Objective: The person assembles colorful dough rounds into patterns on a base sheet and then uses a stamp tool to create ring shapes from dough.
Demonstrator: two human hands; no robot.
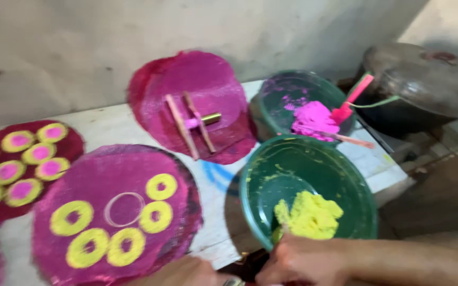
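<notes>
So on your far left there's a dark red round mat (25, 169) with yellow-and-pink rings, then the big magenta round mat (115, 209) on the white tabletop (107, 124) carrying five yellow paste rings (72, 217). Your left hand (184, 273) sits low at its edge, can't tell its grip. Your right hand (300, 259) is bunched up, fingers pinched into the yellow paste (308, 214) inside the near green round bowl (308, 190).

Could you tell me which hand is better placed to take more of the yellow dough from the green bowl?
Probably the right hand: it rests at the near rim of the round green plastic bowl, right beside the lump of yellow dough. The left hand is lower, nearer the round magenta mat.
</notes>
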